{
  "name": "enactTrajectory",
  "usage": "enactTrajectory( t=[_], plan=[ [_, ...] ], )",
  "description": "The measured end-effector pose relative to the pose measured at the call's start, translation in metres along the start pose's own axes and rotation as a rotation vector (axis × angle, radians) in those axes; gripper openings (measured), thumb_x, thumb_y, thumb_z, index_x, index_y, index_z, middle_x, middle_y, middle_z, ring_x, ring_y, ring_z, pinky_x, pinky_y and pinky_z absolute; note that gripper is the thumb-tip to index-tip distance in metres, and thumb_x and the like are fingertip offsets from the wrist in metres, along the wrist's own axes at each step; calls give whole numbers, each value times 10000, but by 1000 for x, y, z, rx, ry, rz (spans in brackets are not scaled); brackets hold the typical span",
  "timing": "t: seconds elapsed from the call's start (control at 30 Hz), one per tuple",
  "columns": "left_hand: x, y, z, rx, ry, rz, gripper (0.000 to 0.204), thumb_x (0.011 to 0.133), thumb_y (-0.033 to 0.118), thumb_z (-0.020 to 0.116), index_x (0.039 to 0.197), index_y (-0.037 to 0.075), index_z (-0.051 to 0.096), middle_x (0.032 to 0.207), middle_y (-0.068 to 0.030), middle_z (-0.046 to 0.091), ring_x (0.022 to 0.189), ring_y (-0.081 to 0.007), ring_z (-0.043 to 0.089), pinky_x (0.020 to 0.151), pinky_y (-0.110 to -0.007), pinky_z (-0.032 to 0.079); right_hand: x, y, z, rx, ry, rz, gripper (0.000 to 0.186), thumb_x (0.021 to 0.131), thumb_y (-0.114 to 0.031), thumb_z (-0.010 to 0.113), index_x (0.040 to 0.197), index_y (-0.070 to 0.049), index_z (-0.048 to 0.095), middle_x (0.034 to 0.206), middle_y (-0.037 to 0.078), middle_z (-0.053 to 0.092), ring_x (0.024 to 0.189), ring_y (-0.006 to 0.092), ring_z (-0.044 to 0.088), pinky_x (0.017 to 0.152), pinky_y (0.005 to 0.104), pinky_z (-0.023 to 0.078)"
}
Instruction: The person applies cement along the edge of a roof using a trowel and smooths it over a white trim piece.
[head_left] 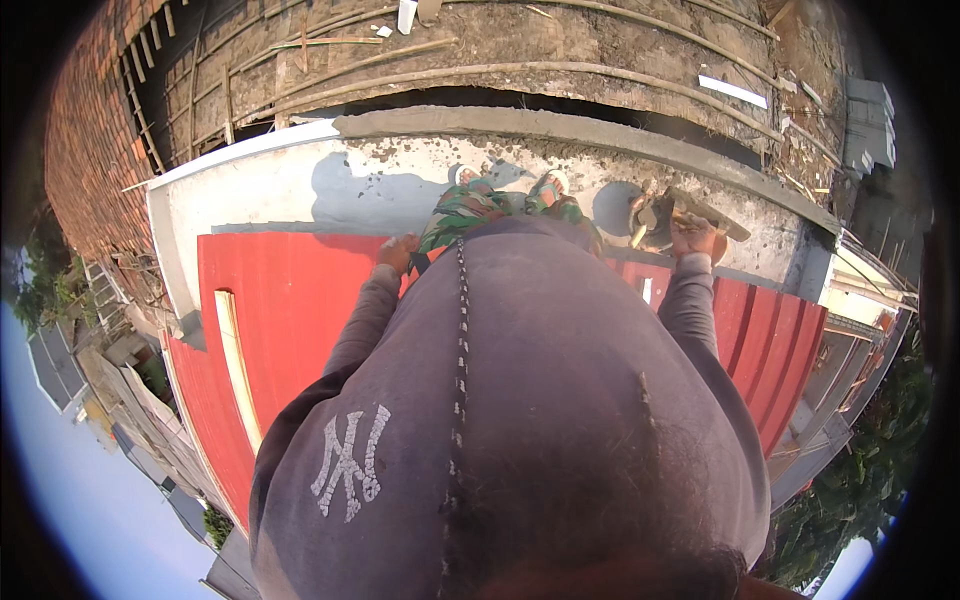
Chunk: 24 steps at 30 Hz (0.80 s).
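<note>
My right hand is closed at the near edge of a long, flat, dark plastering float, over the pale concrete ledge. The fingers seem wrapped round its grip, which the hand hides. Just left of it lies a brownish, mortar-smeared object with a light wooden-looking piece; its kind is unclear. My left hand is low beside my camouflage trousers, at the edge of the red metal roof sheet. Its fingers are too small and partly covered to read.
The concrete ledge has mortar splatters and a raised grey rim. Beyond it drops a dark gap, then ground with bamboo poles. A wooden strip lies on the red sheet at left. Tiled roofing rises far left.
</note>
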<state>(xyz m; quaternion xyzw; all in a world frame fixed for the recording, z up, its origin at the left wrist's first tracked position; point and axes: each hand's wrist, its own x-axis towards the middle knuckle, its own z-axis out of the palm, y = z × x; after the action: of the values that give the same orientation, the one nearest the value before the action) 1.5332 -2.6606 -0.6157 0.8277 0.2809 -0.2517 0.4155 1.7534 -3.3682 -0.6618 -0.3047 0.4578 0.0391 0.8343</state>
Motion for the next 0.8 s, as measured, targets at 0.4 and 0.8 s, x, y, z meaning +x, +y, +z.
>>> enactTrajectory(
  t=[0.4, 0.8],
  plan=[
    [50, 59, -88, 213, -439, 94, 477, 845, 386, 803, 1124, 0, 771, 1213, -216, 719, 1148, -325, 680, 996, -386, 527, -48, 78, 11, -132, 196, -314, 336, 830, 20, 596, 1164, -22, 591, 1072, 131, 657, 1003, 323, 666, 905, 546, 554],
    [152, 25, -289, 559, -591, 321, 316, 915, 333, 764, 1003, 30, 761, 1017, -151, 742, 1007, -247, 697, 906, -374, 533, -125, 289, 116, -129, 360, -709, 588, 916, 30, 634, 1420, -148, 390, 1229, 111, 580, 1020, 271, 665, 778, 425, 596]
  ],
)
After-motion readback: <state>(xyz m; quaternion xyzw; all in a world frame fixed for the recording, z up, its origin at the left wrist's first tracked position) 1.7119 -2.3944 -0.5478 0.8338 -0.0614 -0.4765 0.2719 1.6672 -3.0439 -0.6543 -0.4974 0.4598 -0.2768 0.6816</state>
